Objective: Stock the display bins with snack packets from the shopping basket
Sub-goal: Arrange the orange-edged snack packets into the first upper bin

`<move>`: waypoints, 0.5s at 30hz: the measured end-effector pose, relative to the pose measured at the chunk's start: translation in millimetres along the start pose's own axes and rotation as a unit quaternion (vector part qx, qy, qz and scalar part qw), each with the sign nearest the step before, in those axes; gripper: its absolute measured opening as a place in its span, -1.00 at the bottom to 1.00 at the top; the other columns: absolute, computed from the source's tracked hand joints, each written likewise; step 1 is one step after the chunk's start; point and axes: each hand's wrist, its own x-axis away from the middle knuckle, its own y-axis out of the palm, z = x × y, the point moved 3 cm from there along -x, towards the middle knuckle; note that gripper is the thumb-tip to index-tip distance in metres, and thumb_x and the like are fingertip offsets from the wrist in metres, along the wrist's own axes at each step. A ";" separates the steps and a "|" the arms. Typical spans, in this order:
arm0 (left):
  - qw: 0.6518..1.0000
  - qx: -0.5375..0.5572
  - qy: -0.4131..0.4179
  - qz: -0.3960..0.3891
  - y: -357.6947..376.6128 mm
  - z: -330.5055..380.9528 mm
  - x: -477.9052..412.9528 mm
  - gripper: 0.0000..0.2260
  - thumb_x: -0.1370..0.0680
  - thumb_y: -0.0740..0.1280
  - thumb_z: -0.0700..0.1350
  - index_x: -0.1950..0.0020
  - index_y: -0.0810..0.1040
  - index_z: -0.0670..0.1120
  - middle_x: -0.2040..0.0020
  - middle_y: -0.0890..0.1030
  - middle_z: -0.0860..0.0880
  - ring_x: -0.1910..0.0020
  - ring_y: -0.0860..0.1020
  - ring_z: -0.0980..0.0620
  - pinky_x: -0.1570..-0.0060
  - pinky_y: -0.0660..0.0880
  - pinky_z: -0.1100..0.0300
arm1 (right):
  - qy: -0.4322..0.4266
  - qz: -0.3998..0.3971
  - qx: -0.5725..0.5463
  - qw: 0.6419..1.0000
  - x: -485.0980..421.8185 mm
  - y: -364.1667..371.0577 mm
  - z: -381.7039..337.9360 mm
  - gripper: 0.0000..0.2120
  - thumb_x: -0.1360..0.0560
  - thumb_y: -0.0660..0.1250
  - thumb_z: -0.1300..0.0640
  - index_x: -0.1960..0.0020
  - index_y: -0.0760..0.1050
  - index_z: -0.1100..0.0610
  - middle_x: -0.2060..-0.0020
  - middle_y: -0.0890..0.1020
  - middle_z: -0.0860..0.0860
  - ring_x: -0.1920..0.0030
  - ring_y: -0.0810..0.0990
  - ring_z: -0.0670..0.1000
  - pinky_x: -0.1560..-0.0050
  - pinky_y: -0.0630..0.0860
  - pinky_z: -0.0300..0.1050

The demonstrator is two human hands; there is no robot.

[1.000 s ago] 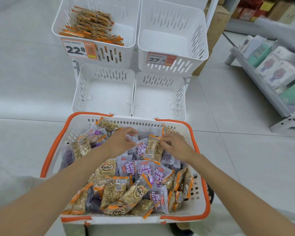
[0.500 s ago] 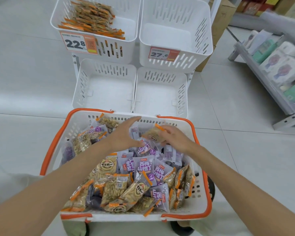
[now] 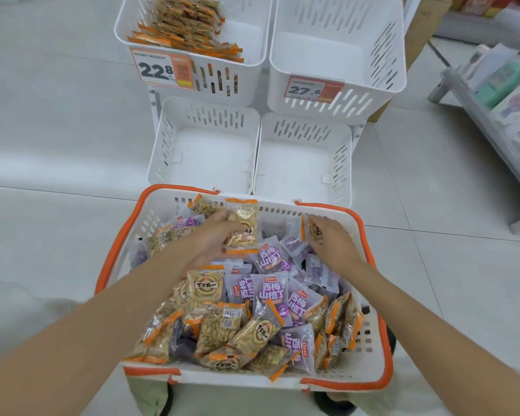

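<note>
Hands over basket (image 3: 370, 349) – L (image 3: 209, 240) gripping packet (image 3: 242, 226), R (image 3: 332, 240) pinching

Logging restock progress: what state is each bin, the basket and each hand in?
Upper left bin: partly filled with orange packets.
Upper right bin: empty.
Lower left bin: empty.
Lower right bin: empty.
Shopping basket: full of mixed packets.
Left hand: holding an orange packet.
Right hand: gripping another packet.
</note>
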 end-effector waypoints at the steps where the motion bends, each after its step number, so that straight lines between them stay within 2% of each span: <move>1: 1.000 -0.013 0.010 -0.003 -2.1 -0.7 -0.3 -0.42 -0.58 0.32 -0.32 -0.55 0.23 -0.02 -0.34 0.39 0.06 -0.29 0.50 -0.09 -0.14 0.56 0.02 | 0.002 -0.007 0.010 1.000 -0.2 0.2 0.8 -0.48 -0.45 0.35 0.29 -0.38 0.42 0.04 -0.30 0.50 0.11 -0.33 0.44 0.17 -0.31 0.44 0.07; 2: 1.000 -0.024 0.020 -0.003 -4.6 -1.7 -1.6 -0.43 -0.56 0.34 -0.36 -0.50 0.31 -0.01 -0.40 0.43 0.01 -0.27 0.53 -0.09 -0.15 0.57 -0.05 | 0.000 -0.018 0.007 1.000 1.1 0.9 2.5 -0.47 -0.45 0.35 0.31 -0.40 0.42 0.06 -0.32 0.50 0.13 -0.34 0.44 0.18 -0.33 0.42 0.06; 3: 0.999 -0.032 0.024 -0.002 -6.4 -3.3 -2.3 -0.48 -0.54 0.35 -0.38 -0.44 0.38 -0.01 -0.36 0.51 -0.06 -0.21 0.59 -0.08 -0.13 0.59 -0.08 | -0.005 -0.018 -0.011 1.000 4.2 -1.1 1.3 -0.54 -0.47 0.34 0.32 -0.34 0.48 0.06 -0.26 0.55 0.12 -0.28 0.50 0.17 -0.30 0.45 0.04; 5: 0.999 -0.041 0.021 0.000 -8.1 -5.3 -1.4 -0.57 -0.55 0.35 -0.36 -0.35 0.44 -0.01 -0.25 0.59 -0.09 -0.12 0.64 -0.06 -0.09 0.61 -0.04 | -0.012 0.029 -0.078 0.996 8.4 -13.7 -8.6 -0.80 -0.57 0.31 0.17 -0.16 0.57 0.00 -0.08 0.67 0.06 -0.09 0.62 0.10 -0.15 0.55 0.05; 7: 0.998 -0.058 0.025 0.003 -8.1 -4.9 -0.1 -0.60 -0.56 0.36 -0.32 -0.31 0.39 0.00 -0.18 0.60 -0.08 -0.10 0.64 -0.07 -0.02 0.64 0.06 | -0.007 0.077 -0.173 0.982 8.4 -32.8 -32.6 -0.83 -0.58 0.32 0.05 -0.16 0.59 -0.02 -0.02 0.68 -0.05 -0.03 0.63 -0.06 -0.12 0.56 -0.09; 9: 0.996 -0.084 0.033 0.013 -5.9 -0.9 0.8 -0.55 -0.55 0.38 -0.29 -0.36 0.31 -0.04 -0.12 0.60 -0.11 -0.03 0.64 -0.07 0.06 0.64 0.13 | -0.056 0.082 -0.192 0.976 7.8 -49.2 -69.0 -0.73 -0.54 0.38 0.11 -0.24 0.57 0.02 -0.10 0.63 -0.14 -0.09 0.55 -0.16 -0.16 0.44 -0.27; 10: 0.995 -0.092 0.035 0.009 -4.1 1.9 0.7 -0.56 -0.56 0.37 -0.28 -0.37 0.31 -0.10 -0.08 0.60 -0.13 0.02 0.63 -0.06 0.07 0.62 0.12 | -0.092 0.068 -0.176 0.978 9.3 -52.7 -88.2 -0.68 -0.52 0.40 0.12 -0.27 0.55 0.03 -0.14 0.60 -0.14 -0.15 0.50 -0.14 -0.20 0.36 -0.29; 12: 0.996 -0.073 0.031 -0.030 -0.6 10.2 4.0 -0.65 -0.59 0.35 -0.22 -0.36 0.39 -0.17 -0.04 0.61 -0.15 0.07 0.62 -0.05 -0.04 0.60 0.03 | -0.154 0.014 -0.131 0.979 13.3 -46.5 -113.1 -0.63 -0.52 0.41 0.11 -0.32 0.52 0.04 -0.26 0.54 -0.09 -0.28 0.39 -0.12 -0.30 0.21 -0.28; 13: 0.997 -0.047 0.033 -0.056 -0.2 15.3 7.8 -0.69 -0.61 0.32 -0.14 -0.34 0.45 -0.16 -0.07 0.62 -0.16 0.02 0.62 -0.06 -0.13 0.59 -0.05 | -0.161 -0.013 -0.119 0.980 14.9 -41.9 -118.4 -0.60 -0.53 0.41 0.10 -0.36 0.49 0.02 -0.34 0.48 -0.09 -0.34 0.34 -0.13 -0.36 0.15 -0.28; 15: 0.995 0.009 0.040 -0.091 -3.5 22.7 15.4 -0.65 -0.59 0.32 0.06 -0.34 0.51 -0.05 -0.21 0.60 -0.10 -0.12 0.63 -0.12 -0.17 0.55 -0.17 | -0.149 -0.040 -0.144 0.977 15.5 -36.0 -118.5 -0.58 -0.55 0.37 0.11 -0.41 0.46 -0.01 -0.43 0.39 -0.10 -0.43 0.29 -0.11 -0.45 0.18 -0.19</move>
